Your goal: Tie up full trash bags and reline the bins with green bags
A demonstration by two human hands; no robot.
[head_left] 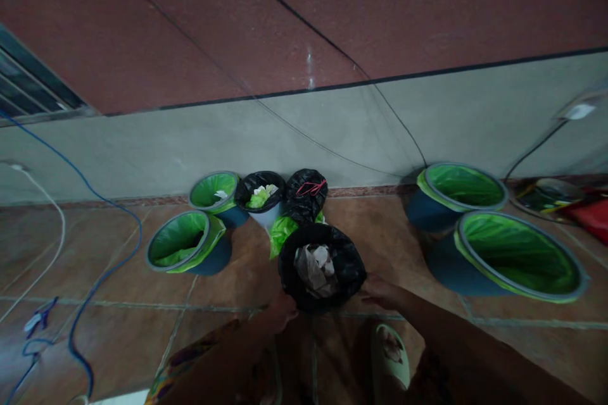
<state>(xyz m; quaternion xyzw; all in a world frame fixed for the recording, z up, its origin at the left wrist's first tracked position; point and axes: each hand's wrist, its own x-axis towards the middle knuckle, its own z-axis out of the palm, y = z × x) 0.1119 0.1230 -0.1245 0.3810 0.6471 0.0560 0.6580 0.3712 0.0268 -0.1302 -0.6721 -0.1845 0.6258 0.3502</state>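
Note:
A round bin lined with a black garbage bag point(349, 253) stands in front of me, and crumpled tissue and plastic waste point(317, 269) lies inside it. At its near left rim, my left hand point(284, 310) is closed on the black liner's edge. On the opposite side my right hand point(379, 292) grips the bag's rim. The fingertips of both hands are partly hidden in the dim light. Just behind this bin rests a tied black garbage bag point(306, 193) with a red drawstring, touching a bright green bag point(282, 234).
A white bin with a black liner point(266, 218) holds light green and white waste. Blue bins with green liners stand at left point(216, 257) and right point(444, 272). A blue hose point(102, 278) crosses the tiled floor at left. A wall point(332, 133) runs behind.

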